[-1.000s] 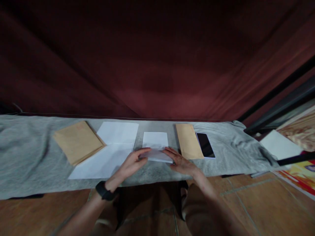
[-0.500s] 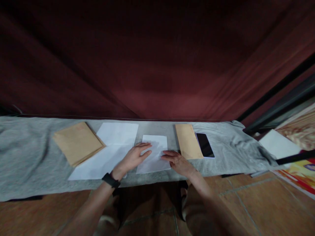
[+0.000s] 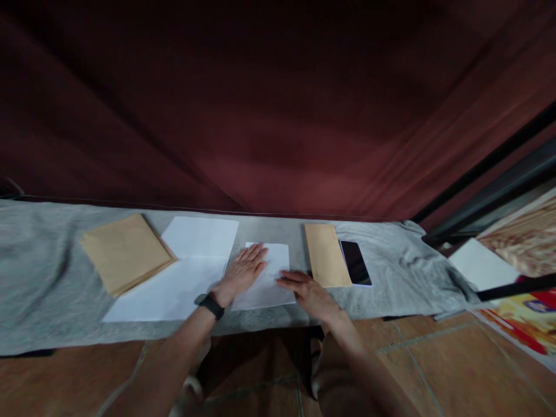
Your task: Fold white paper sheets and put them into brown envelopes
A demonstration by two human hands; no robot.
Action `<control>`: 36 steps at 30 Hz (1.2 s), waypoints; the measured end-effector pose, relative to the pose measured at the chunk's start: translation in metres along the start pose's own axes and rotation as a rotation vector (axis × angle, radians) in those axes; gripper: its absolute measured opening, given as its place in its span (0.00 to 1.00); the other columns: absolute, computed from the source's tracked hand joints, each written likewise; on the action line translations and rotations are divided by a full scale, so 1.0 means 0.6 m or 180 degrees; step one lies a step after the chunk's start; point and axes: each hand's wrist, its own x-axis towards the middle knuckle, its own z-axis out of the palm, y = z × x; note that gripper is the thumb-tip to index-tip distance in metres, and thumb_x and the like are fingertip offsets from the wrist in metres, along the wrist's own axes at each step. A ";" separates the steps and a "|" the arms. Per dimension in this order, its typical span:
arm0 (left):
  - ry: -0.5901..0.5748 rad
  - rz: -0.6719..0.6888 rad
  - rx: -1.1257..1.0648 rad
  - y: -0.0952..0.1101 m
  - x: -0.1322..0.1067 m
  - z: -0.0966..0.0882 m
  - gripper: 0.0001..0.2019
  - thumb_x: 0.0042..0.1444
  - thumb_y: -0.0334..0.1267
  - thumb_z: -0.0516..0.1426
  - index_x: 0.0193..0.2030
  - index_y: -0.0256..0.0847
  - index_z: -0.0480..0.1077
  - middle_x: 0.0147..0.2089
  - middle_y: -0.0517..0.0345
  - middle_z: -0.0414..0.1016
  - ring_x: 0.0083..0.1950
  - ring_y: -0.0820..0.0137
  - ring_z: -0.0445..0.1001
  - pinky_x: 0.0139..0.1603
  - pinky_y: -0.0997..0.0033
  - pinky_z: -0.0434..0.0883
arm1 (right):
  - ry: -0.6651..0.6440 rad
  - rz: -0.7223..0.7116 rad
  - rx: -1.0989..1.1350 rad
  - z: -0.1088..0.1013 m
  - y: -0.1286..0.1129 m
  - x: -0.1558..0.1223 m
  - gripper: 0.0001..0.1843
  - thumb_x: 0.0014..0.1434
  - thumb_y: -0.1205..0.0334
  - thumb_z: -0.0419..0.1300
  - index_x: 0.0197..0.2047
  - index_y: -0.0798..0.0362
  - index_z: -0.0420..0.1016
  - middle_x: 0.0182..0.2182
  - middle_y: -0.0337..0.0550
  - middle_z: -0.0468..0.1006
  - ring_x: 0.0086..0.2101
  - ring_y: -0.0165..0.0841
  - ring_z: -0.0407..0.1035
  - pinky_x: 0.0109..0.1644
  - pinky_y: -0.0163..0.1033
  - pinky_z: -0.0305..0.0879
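Note:
A folded sheet of white paper [image 3: 271, 284] lies on the grey cloth between my hands. My left hand [image 3: 244, 270] rests palm down on its left side, fingers stretched out flat. On the paper's right edge my right hand [image 3: 306, 292] lies with its fingers extended, the fingertips touching the sheet. To the left are larger white sheets [image 3: 195, 272] with a crease across them, partly under a stack of brown envelopes [image 3: 125, 252]. A single brown envelope [image 3: 328, 255] lies just right of my right hand.
A dark-screened phone [image 3: 356, 262] lies beside the single envelope. Grey cloth [image 3: 399, 272] covers the narrow bench, with a dark red curtain [image 3: 278, 156] behind it. At the right are a black metal bar [image 3: 512, 289] and a white flat object [image 3: 483, 263]. Tiled floor lies in front.
My left hand has flattened onto the folded paper, its fingers now pointing away from me. The right hand stays at the paper's right edge. The whole view has shifted slightly.

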 end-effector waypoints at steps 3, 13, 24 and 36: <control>0.0057 -0.0145 0.0043 -0.012 -0.004 -0.001 0.26 0.69 0.42 0.45 0.71 0.38 0.61 0.75 0.46 0.58 0.76 0.61 0.56 0.75 0.52 0.51 | 0.0021 0.0016 0.0117 -0.004 0.001 -0.003 0.36 0.57 0.84 0.53 0.63 0.44 0.74 0.64 0.42 0.72 0.64 0.33 0.65 0.71 0.46 0.60; 0.2778 -0.0810 -0.0734 -0.040 -0.019 -0.138 0.20 0.65 0.42 0.51 0.60 0.40 0.70 0.64 0.46 0.72 0.67 0.59 0.68 0.71 0.52 0.61 | 0.0032 0.0150 0.0365 -0.009 -0.003 -0.003 0.33 0.58 0.83 0.55 0.60 0.44 0.76 0.63 0.41 0.73 0.64 0.34 0.65 0.71 0.46 0.60; 0.0058 0.0247 -0.1510 -0.020 -0.035 -0.049 0.20 0.61 0.38 0.49 0.54 0.44 0.78 0.60 0.53 0.78 0.65 0.63 0.72 0.70 0.56 0.64 | -0.0096 0.0318 0.0617 -0.014 0.002 0.000 0.34 0.58 0.81 0.55 0.62 0.42 0.74 0.62 0.37 0.73 0.63 0.34 0.66 0.70 0.46 0.61; -0.0214 -0.0475 -0.2759 -0.038 -0.015 -0.075 0.25 0.57 0.55 0.57 0.53 0.38 0.77 0.56 0.44 0.80 0.57 0.55 0.78 0.62 0.52 0.71 | 0.0236 0.0945 0.0760 -0.013 0.002 0.015 0.17 0.71 0.58 0.53 0.49 0.50 0.83 0.43 0.46 0.86 0.43 0.41 0.80 0.48 0.41 0.75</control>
